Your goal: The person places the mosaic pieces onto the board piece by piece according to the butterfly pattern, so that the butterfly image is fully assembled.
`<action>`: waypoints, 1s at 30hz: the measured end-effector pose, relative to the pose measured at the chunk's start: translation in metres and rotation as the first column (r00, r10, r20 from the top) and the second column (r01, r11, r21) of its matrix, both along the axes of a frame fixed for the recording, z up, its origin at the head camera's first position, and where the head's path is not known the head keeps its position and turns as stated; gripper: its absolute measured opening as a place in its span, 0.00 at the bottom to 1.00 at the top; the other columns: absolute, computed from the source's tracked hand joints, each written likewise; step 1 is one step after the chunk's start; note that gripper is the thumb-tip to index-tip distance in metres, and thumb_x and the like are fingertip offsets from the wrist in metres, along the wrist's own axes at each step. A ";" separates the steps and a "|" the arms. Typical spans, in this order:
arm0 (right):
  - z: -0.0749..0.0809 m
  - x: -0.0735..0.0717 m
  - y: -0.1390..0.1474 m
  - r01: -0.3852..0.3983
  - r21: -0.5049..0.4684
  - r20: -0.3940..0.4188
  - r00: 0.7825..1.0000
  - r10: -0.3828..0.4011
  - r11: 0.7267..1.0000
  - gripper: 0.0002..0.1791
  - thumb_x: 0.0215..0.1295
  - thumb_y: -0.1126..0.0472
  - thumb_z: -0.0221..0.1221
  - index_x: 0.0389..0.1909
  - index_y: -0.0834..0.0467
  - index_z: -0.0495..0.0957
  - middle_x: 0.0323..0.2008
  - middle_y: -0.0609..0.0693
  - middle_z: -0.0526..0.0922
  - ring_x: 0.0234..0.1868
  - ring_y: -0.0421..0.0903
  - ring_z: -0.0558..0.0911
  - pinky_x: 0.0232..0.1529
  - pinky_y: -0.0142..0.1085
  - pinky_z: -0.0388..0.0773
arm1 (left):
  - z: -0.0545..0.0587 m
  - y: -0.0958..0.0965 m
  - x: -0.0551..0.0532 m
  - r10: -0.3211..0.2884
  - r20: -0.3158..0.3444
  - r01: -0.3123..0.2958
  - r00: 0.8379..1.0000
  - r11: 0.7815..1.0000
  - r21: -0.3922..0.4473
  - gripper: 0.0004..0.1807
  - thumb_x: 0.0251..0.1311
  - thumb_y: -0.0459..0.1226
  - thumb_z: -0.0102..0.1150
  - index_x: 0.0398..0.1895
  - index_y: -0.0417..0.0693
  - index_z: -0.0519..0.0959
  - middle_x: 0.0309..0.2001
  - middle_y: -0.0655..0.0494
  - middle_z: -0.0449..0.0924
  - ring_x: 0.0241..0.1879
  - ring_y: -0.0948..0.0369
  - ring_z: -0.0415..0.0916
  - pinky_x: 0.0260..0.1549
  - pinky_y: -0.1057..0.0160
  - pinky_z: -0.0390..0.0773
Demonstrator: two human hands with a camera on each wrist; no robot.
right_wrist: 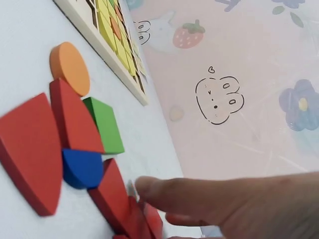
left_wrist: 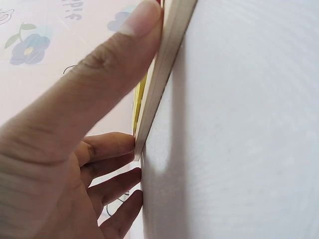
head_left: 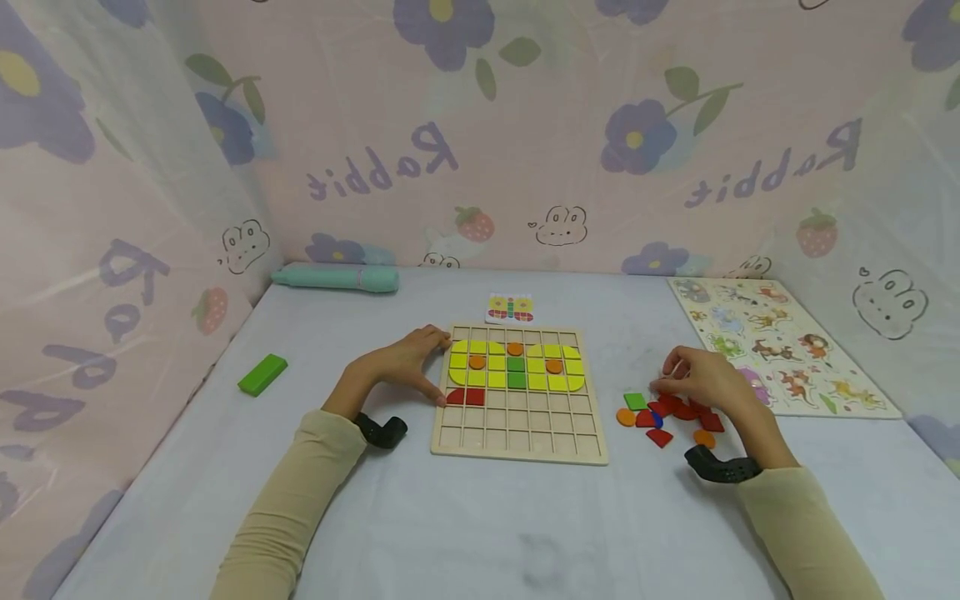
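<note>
My left hand (head_left: 405, 360) touches the left side of a wooden grid board (head_left: 525, 444), its thumb (left_wrist: 142, 22) at the edge beside the red pieces (head_left: 465, 397) and its fingers by the far left corner. Yellow pieces (head_left: 461, 377), orange discs (head_left: 515, 348) and green squares (head_left: 516, 380) also lie in the grid. Over a loose pile of pieces at the right is my right hand (head_left: 701, 377), fingers loosely bent, fingertips close over red pieces (right_wrist: 112, 196). Beside these lie a green square (right_wrist: 105, 127), a blue piece (right_wrist: 82, 168) and an orange disc (right_wrist: 70, 67).
A small pattern card (head_left: 510, 308) lies just beyond the board. Farther right is an animal picture board (head_left: 780, 346). A green block (head_left: 262, 375) sits at the left, and a teal tube-shaped case (head_left: 336, 278) lies along the back wall.
</note>
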State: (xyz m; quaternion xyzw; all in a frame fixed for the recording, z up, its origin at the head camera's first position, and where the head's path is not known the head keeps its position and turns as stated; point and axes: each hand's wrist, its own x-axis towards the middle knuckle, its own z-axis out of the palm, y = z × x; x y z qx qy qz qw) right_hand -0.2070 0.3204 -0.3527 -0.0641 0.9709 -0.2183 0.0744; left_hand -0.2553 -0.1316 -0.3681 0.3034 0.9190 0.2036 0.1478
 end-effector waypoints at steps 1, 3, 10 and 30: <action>-0.001 0.000 0.000 -0.006 0.001 0.019 1.000 0.006 1.000 0.20 0.55 0.49 0.65 0.36 0.60 0.73 0.27 0.51 0.77 0.24 0.45 0.72 0.23 0.35 0.71 | 0.000 0.000 0.000 0.002 0.002 -0.002 1.000 1.000 -0.001 0.51 0.36 0.55 0.74 0.62 0.41 0.62 0.64 0.49 0.59 0.65 0.52 0.53 0.66 0.51 0.55; -0.002 -0.001 0.000 -0.012 -0.003 0.046 0.999 0.013 1.000 0.20 0.55 0.49 0.65 0.36 0.60 0.73 0.26 0.50 0.77 0.24 0.45 0.72 0.24 0.35 0.71 | 0.000 0.000 0.000 0.005 0.005 -0.005 1.000 1.000 -0.002 0.51 0.36 0.55 0.74 0.63 0.41 0.62 0.64 0.49 0.58 0.65 0.52 0.53 0.66 0.51 0.55; -0.004 -0.001 -0.002 -0.020 -0.012 0.035 0.999 0.020 1.000 0.15 0.57 0.55 0.63 0.38 0.61 0.75 0.32 0.54 0.80 0.28 0.46 0.74 0.28 0.33 0.75 | -0.003 0.000 -0.001 -0.002 -0.002 0.002 1.000 1.000 -0.006 0.51 0.36 0.56 0.74 0.63 0.42 0.62 0.65 0.50 0.58 0.65 0.52 0.53 0.66 0.51 0.55; -0.007 -0.003 -0.011 -0.058 -0.037 -0.128 0.990 0.052 0.998 0.14 0.53 0.59 0.66 0.38 0.62 0.79 0.31 0.52 0.82 0.31 0.47 0.75 0.31 0.35 0.75 | -0.001 0.000 0.000 -0.007 -0.014 0.007 1.000 1.000 -0.006 0.53 0.36 0.57 0.73 0.64 0.42 0.61 0.65 0.49 0.58 0.66 0.52 0.53 0.66 0.50 0.55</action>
